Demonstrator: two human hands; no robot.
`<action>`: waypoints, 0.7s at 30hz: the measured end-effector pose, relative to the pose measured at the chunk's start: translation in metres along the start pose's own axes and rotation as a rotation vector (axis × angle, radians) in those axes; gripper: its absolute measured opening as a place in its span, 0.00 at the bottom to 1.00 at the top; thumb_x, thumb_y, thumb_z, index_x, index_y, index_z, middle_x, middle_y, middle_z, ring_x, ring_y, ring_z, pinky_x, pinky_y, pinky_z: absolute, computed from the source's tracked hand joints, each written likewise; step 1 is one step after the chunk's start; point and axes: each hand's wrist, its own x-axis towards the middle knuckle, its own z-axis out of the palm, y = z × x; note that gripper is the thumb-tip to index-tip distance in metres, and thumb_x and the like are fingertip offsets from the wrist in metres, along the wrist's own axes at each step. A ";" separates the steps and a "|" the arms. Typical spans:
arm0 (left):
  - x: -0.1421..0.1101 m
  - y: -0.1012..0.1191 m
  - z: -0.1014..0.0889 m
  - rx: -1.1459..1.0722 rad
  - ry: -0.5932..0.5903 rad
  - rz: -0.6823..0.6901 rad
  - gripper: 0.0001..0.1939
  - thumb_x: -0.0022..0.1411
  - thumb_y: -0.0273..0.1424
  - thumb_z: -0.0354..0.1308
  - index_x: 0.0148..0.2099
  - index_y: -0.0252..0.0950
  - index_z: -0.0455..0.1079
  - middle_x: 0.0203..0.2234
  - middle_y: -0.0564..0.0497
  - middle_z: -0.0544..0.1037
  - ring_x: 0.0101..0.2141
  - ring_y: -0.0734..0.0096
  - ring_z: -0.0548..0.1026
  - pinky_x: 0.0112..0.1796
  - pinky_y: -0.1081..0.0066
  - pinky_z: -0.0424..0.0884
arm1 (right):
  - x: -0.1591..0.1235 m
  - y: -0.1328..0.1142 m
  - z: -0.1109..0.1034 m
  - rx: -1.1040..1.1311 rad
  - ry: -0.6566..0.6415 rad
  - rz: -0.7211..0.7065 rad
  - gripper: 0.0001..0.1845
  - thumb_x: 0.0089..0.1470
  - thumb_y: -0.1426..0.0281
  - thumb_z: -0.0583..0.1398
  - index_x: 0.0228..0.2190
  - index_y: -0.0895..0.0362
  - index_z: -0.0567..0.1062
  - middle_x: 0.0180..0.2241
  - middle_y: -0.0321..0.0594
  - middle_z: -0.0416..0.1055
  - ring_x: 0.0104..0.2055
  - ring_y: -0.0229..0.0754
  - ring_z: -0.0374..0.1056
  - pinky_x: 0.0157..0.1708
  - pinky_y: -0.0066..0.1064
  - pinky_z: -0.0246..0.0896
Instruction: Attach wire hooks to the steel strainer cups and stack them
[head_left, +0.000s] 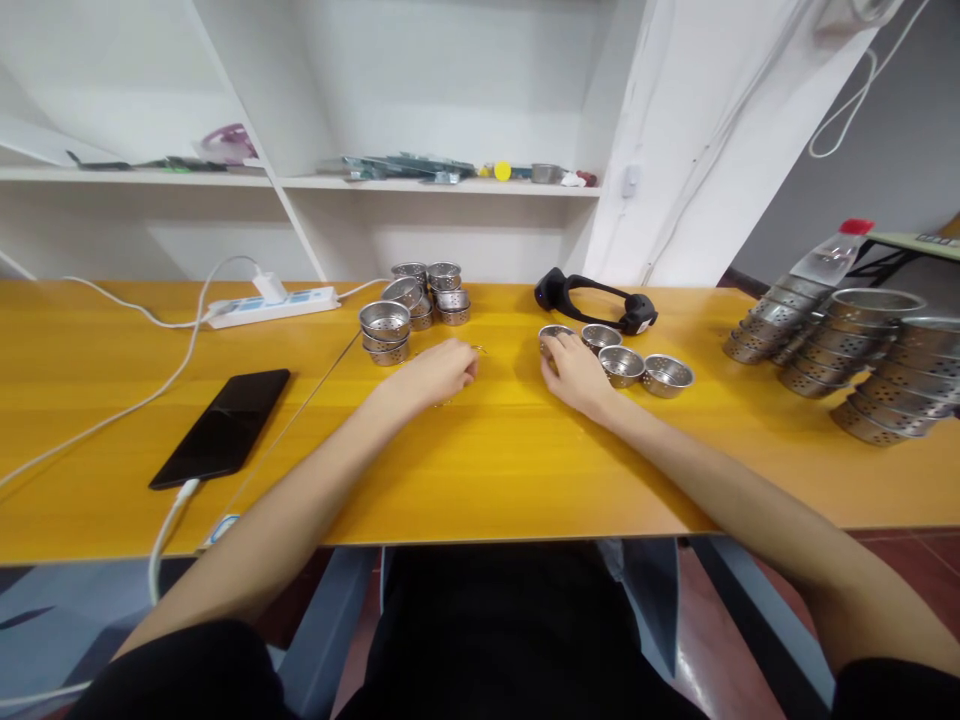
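Note:
My left hand [448,370] is closed, its fingers curled down close to the tabletop. A thin, shiny wire-like bit [480,349] shows beside its knuckles; what the fingers hold, if anything, is hidden. My right hand [576,374] has its fingers on the rim of a perforated metal cup [553,331], partly covering it. Three similar perforated cups [622,367] sit singly next to that hand. To the left of my left hand, several more cups stand in short stacks [385,325], one of them tilted.
Tall leaning stacks of perforated cups [840,345] and a red-capped bottle [829,250] stand at the right. A black headset [592,290] lies behind the single cups. On the left are a phone [221,428] with its cable and a power strip [281,305]. Shelves [442,185] rise behind.

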 end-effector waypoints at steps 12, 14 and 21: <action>-0.002 0.011 -0.005 0.247 -0.041 0.108 0.12 0.68 0.18 0.49 0.44 0.34 0.73 0.44 0.37 0.81 0.44 0.53 0.78 0.42 0.62 0.69 | -0.028 -0.036 -0.018 0.234 -0.055 -0.332 0.10 0.70 0.72 0.57 0.41 0.59 0.79 0.43 0.50 0.77 0.45 0.49 0.72 0.48 0.41 0.68; -0.002 0.010 -0.005 0.259 -0.010 0.092 0.14 0.66 0.16 0.48 0.45 0.33 0.71 0.45 0.37 0.80 0.45 0.52 0.78 0.42 0.61 0.69 | -0.030 -0.040 -0.019 0.244 -0.065 -0.360 0.10 0.70 0.72 0.57 0.41 0.59 0.79 0.43 0.50 0.76 0.45 0.49 0.71 0.47 0.40 0.68; 0.000 0.006 -0.006 0.245 0.133 0.037 0.11 0.71 0.19 0.47 0.48 0.34 0.69 0.42 0.38 0.80 0.43 0.51 0.78 0.40 0.60 0.67 | -0.030 -0.039 -0.023 0.282 -0.095 -0.403 0.09 0.69 0.74 0.57 0.42 0.59 0.78 0.44 0.50 0.76 0.46 0.49 0.71 0.49 0.41 0.68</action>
